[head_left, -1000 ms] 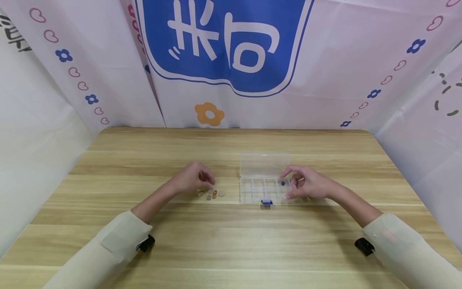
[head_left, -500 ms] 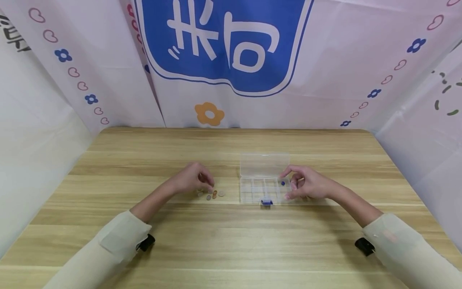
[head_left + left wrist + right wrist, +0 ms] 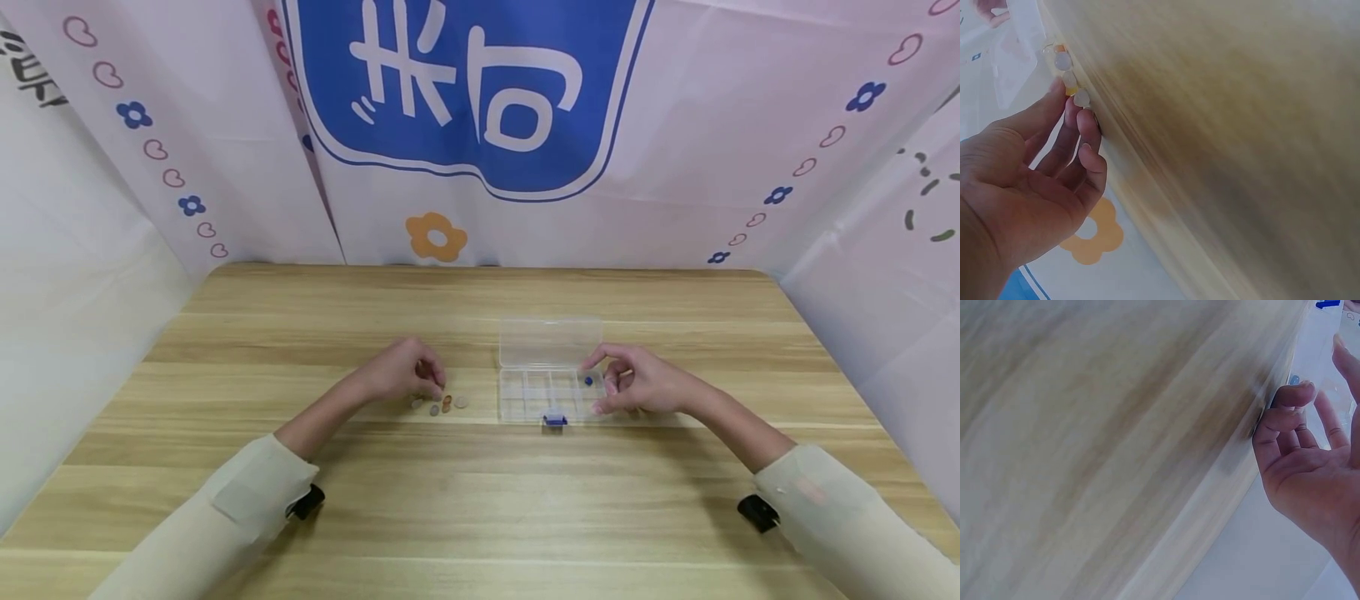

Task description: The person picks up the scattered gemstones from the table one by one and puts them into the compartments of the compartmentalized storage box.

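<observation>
My left hand (image 3: 401,369) is bent down over a small cluster of beads (image 3: 447,404), thumb and forefinger brought together at one of them. In the left wrist view, the tips meet around a pale bead (image 3: 1069,79); purplish, white and orange ones lie close by. A clear plastic compartment box (image 3: 512,408) stands to the right, its lid (image 3: 551,342) raised at the back. My right hand (image 3: 643,381) grips its right end, thumb at the front corner and forefinger at the back, other fingers curled. One dark blue bead (image 3: 588,381) sits in the back right compartment.
The box's blue latch (image 3: 554,421) sticks out at its front. Beneath everything is a wood-grain table (image 3: 480,500), with a printed cloth (image 3: 675,208) hanging behind it. Black clips (image 3: 757,512) hang below both sleeves.
The left fingertips have lowered slightly onto the beads, covering a grey one that showed a second ago. The right hand and the box have stayed put.
</observation>
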Motion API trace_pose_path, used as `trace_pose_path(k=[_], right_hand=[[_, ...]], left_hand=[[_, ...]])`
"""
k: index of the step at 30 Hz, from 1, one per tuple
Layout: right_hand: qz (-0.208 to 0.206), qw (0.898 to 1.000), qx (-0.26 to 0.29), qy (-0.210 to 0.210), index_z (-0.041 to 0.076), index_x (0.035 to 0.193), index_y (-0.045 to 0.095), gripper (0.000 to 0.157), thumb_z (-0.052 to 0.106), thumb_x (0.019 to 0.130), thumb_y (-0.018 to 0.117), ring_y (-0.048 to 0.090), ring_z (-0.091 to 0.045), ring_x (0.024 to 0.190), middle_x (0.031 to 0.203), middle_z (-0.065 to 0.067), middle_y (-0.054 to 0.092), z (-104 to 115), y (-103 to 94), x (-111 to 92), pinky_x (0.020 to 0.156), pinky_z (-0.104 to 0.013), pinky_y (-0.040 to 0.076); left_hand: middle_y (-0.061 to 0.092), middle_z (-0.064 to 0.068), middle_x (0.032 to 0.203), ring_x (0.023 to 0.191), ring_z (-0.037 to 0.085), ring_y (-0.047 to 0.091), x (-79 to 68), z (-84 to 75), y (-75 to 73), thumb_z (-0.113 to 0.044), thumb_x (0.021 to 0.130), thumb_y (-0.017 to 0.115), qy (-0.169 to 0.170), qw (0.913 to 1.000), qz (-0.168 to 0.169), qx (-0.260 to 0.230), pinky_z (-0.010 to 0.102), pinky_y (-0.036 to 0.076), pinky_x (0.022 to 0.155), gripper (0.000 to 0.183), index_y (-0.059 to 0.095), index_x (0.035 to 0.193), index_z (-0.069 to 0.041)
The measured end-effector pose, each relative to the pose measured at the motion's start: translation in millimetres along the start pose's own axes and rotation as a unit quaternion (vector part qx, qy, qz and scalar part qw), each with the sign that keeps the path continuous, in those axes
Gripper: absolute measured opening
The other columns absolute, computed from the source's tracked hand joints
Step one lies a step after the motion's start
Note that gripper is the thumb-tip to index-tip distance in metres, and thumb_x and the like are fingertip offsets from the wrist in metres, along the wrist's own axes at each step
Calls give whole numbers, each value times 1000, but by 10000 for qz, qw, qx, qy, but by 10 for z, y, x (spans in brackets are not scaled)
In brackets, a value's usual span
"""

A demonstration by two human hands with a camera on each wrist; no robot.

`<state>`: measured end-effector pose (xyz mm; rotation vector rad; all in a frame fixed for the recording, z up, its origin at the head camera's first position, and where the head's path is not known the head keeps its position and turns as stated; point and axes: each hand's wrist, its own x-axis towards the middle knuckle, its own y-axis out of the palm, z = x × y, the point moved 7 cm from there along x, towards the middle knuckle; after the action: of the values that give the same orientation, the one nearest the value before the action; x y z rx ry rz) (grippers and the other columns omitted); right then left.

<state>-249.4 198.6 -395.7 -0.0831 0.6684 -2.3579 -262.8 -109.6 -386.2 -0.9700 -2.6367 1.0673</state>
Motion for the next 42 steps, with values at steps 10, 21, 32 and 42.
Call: trace_pose_path(k=[10, 21, 32, 42], right_hand=[[3, 10000, -21, 45, -7, 129, 57, 54, 4, 84, 85, 51, -10, 60, 75, -7, 57, 4, -1, -5, 52, -24, 46], [-12, 10000, -81, 7, -6, 129, 58, 53, 5, 84, 85, 52, -10, 61, 75, -6, 57, -15, -6, 0, 54, -24, 46], [-24, 10000, -56, 0, -6, 128, 58, 53, 4, 84, 85, 51, -10, 62, 76, -6, 57, -21, -3, -6, 54, -24, 46], [-33, 10000, -31, 2, -6, 129, 57, 54, 4, 84, 85, 52, -11, 62, 76, -7, 57, -37, -9, 0, 54, -24, 47]], left_hand=[[71, 8, 82, 75, 16, 67, 7, -25, 5, 4, 86, 80, -5, 9999, 57, 84, 26, 56, 67, 10, 72, 82, 2], [72, 6, 81, 72, 14, 64, 51, -103, 46, 8, 89, 75, -206, 9984, 323, 406, 26, 54, 66, 7, 75, 85, 3], [72, 7, 83, 75, 17, 66, 39, -100, 46, 8, 91, 73, -85, 9996, 228, 120, 27, 55, 67, 9, 74, 85, 2], [73, 7, 86, 80, 21, 68, 55, -172, -7, 2, 93, 74, -178, 9994, -79, 272, 31, 58, 73, 5, 75, 89, -1]])
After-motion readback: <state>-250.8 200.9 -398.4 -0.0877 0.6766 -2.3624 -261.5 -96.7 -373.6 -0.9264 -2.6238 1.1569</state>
